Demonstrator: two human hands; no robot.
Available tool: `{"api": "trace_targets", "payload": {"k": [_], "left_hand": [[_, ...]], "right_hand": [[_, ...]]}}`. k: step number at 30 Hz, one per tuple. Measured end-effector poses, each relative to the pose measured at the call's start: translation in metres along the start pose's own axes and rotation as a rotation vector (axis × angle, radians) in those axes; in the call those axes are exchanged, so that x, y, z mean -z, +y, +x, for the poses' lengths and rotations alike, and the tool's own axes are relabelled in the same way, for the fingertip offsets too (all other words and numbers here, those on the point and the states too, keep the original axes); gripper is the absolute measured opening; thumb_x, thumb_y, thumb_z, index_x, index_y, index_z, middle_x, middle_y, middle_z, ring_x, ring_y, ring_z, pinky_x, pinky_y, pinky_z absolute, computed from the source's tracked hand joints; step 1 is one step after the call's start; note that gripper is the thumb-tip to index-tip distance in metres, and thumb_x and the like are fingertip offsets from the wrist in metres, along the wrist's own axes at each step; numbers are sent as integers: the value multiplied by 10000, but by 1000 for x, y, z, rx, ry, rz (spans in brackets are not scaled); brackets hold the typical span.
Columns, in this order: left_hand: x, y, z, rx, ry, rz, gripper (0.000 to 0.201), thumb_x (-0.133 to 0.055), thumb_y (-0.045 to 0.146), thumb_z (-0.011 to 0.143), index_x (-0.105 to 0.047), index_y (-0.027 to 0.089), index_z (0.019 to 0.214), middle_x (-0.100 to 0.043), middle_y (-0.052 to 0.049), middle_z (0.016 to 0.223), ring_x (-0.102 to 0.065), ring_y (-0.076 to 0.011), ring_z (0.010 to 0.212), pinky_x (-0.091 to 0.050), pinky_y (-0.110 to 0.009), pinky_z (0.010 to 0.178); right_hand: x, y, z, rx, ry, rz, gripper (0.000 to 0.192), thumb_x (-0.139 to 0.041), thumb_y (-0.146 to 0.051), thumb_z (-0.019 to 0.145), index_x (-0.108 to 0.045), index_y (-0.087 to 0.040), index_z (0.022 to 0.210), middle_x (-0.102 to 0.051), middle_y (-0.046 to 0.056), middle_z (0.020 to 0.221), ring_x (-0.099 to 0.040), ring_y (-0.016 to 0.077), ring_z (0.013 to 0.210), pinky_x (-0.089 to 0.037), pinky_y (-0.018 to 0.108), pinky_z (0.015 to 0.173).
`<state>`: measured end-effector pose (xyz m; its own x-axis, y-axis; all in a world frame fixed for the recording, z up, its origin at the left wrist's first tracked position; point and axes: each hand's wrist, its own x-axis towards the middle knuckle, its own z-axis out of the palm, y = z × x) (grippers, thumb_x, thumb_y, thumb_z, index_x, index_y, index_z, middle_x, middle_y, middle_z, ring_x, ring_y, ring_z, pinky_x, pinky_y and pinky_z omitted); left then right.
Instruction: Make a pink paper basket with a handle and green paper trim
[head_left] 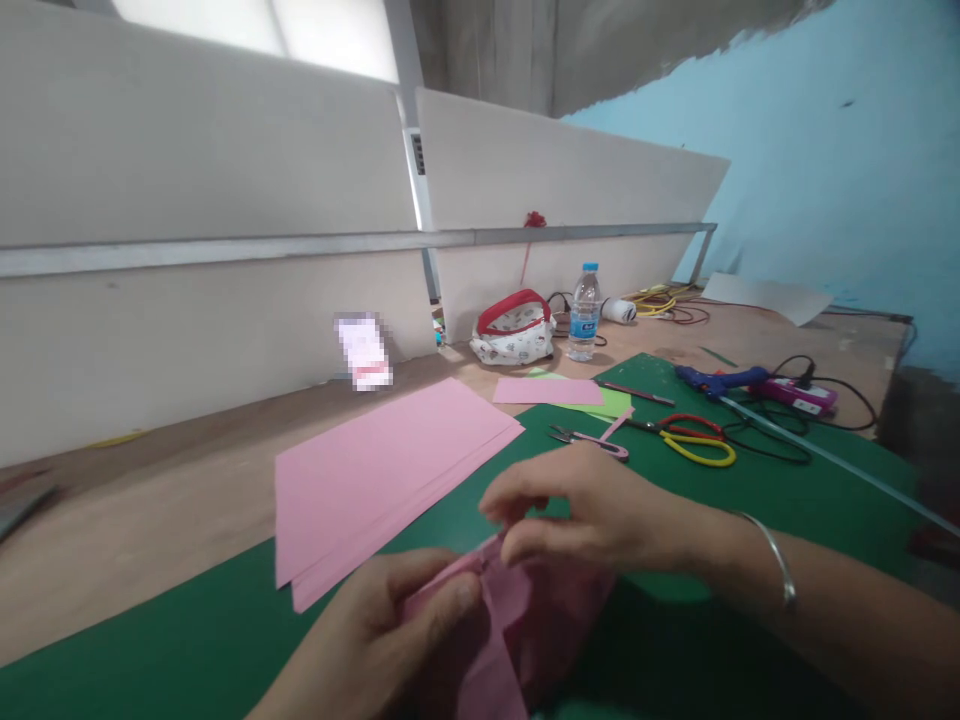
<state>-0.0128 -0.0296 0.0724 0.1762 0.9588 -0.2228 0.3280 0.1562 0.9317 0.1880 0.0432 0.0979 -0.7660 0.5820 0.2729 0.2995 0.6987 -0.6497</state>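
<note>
A folded piece of pink paper [491,650] is held low in the middle of the view, over the green cutting mat [202,630]. My left hand [397,620] pinches its upper left edge, the thumb lying along the fold. At the top corner of the same paper is my right hand [577,510], its thumb against the paper and its bent fingers curled over the edge. Part of the paper lies in shadow beneath the right hand. Beyond the hands, a stack of pink paper sheets [382,460] rests partly on the mat.
Thread snips [600,442], red-and-yellow-handled scissors [694,440], a pen [637,392] and green paper [616,403] lie past my right hand. A blue glue gun [720,380] with a cord is farther right. A water bottle [584,315] and white pouch [514,335] stand behind.
</note>
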Motion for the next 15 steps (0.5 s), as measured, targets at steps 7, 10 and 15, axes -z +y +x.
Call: {"api": "trace_targets", "payload": {"k": [7,10,15], "left_hand": [[4,-8,7,-17,285,-358,387,-657,554,764,-688,183,868,-703,-37,782,-638,-248,817,-510,-317,749],[0,-15,10,-19,355,-396,385,-696,552,725,-676,184,837,-711,-37,761,-652,-235,763,-526,-313,725],[-4,-27,14,-30,359,-461,388,-721,553,711,-661,187,825,-698,-24,776,-615,-185,748,-494,-243,660]], "right_hand": [[17,43,14,-370,450,520,449,-504,-584,884,-577,-142,871,-612,46,836,-567,124,706,-427,241,602],[0,48,15,-396,252,589,482,-545,-603,849,-559,-125,909,-633,63,814,-596,138,667,-417,237,542],[-29,33,9,-264,172,569,257,-713,-189,719,-577,-144,933,-631,19,853,-605,160,808,-475,256,696]]}}
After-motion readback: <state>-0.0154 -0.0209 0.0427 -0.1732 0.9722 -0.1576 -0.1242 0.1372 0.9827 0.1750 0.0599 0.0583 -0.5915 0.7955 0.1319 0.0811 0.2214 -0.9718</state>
